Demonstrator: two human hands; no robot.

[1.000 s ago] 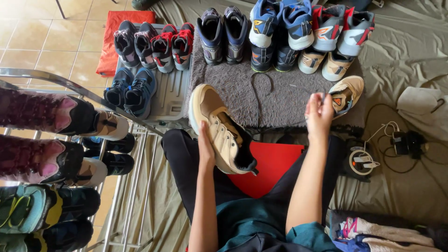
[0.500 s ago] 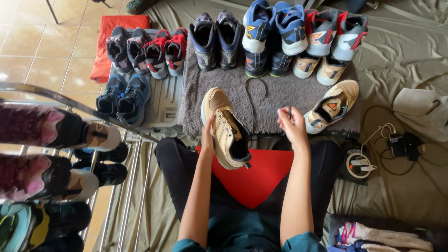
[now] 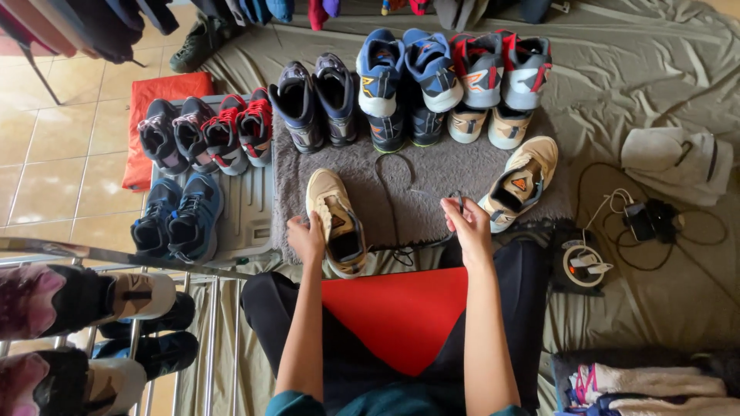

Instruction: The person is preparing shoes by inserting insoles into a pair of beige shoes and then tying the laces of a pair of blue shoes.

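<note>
My left hand [image 3: 306, 236] grips the side of a tan sneaker [image 3: 335, 222] that lies upright on a grey fuzzy mat [image 3: 432, 173], toe pointing away. Pinched in my right hand [image 3: 466, 223] is the end of a dark shoelace [image 3: 389, 192], which loops over the mat and back toward the shoe. The matching tan sneaker [image 3: 520, 182] lies on the mat just right of my right hand. A red cloth [image 3: 397, 312] covers my lap between my forearms.
Rows of sneakers [image 3: 432, 81] line the mat's far edge, with more pairs [image 3: 204, 139] on a grey tray at left. A metal rack [image 3: 116, 308] holding shoes stands at lower left. Cables and a charger [image 3: 617, 231] lie right, folded clothes [image 3: 655, 385] at lower right.
The tan sneaker came down from my lap onto the mat. My right hand left the other tan shoe and now pinches the dark lace. The camera tilted toward the mat.
</note>
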